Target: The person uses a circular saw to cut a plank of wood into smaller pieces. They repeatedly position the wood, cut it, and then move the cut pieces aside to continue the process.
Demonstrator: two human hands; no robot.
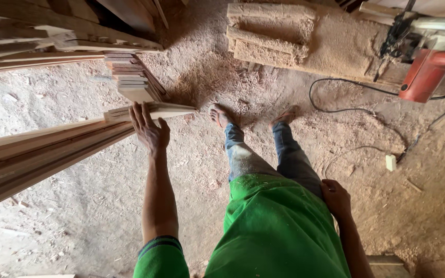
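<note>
L hand [149, 128] lies flat, fingers spread, on the end of the boards [52, 149], a bundle of long pale planks; palm down on top, not wrapped round, so open and pressing rather than gripping. Boards run from the lower-left frame edge up and rightward to their cut ends near L hand, long axis roughly left-to-right w/ a slight rise; the bundle lies to the person's left, and its end is right under the L fingertips. R hand [336, 198] hangs at the right hip, touching the green shirt [279, 231], fingers loosely curled, holding nothing; well apart from the boards, so L is much the nearer hand. Second stack [132, 80] of short boards just beyond the bundle end. Floor [207, 72] covered in sawdust; bare feet in sandals ahead. Red machine [428, 72] top right, black cable [336, 95] looping from it across the floor, small white block [390, 162] near the cable. No packages, labels or signs readable anywhere in view.
</note>
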